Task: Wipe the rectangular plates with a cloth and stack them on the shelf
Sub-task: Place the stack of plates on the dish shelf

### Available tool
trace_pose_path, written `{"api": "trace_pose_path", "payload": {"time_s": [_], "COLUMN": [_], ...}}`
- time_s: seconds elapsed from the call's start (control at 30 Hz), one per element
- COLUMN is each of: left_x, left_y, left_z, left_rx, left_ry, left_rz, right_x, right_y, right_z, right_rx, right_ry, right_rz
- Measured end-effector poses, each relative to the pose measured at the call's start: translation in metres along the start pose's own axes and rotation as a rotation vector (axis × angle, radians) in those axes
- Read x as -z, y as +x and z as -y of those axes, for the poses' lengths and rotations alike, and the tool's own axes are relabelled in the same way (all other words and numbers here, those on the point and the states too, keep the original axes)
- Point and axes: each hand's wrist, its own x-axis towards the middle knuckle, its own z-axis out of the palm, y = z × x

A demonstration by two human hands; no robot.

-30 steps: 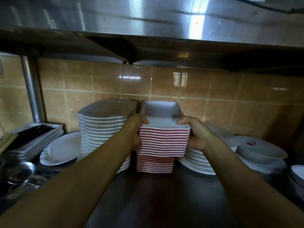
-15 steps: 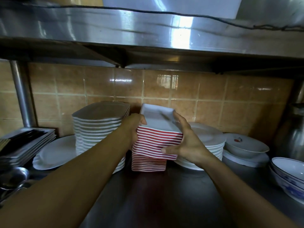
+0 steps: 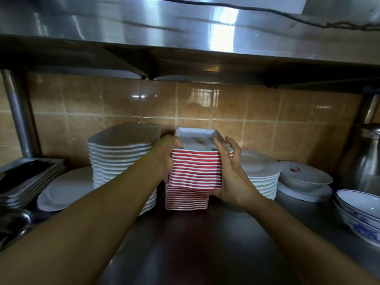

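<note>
red plates (image 3: pixel 195 171): we hold them, now less tilted than before.
left hand (image 3: pixel 167 157): grips at 9 o'clock.
right hand (image 3: pixel 232 177): cups at 3 o'clock.
next: we set them straight.

Two hands: left hand (image 3: pixel 167 159) and right hand (image 3: pixel 230 177). One stack of red-and-white striped rectangular plates (image 3: pixel 195 171), too many to count exactly, in two offset batches. One tall stack of white rectangular plates (image 3: pixel 121 159), roughly a dozen or more. One stack of round white plates (image 3: pixel 263 177), about eight. One single white plate (image 3: pixel 65 188) lying flat at the left. One pile of metal trays (image 3: pixel 26 177), several. One white bowl (image 3: pixel 304 177) on a round plate (image 3: pixel 308 193). Two blue-patterned bowls (image 3: pixel 359 214) nested at the right. One steel jug (image 3: pixel 364 161). One upright post (image 3: pixel 18 114).
</note>
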Motion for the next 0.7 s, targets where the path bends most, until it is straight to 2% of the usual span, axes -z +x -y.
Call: {"api": "trace_pose_path", "payload": {"time_s": [0.13,0.5,0.7], "left_x": [0.003,0.016,0.010], "left_y": [-0.001,0.009,0.019], "left_z": [-0.004,-0.019,-0.022], "left_rx": [0.061,0.032,0.042], "left_ry": [0.025,-0.056,-0.035], "left_rz": [0.004,0.043,-0.028], "right_x": [0.001,-0.002,-0.004], "right_y": [0.009,0.033,0.046], "right_z": [0.001,0.004,-0.015], "right_rx": [0.052,0.070,0.101], "right_ry": [-0.062,-0.063,-0.044], "right_rz": [-0.052,-0.053,-0.017]}}
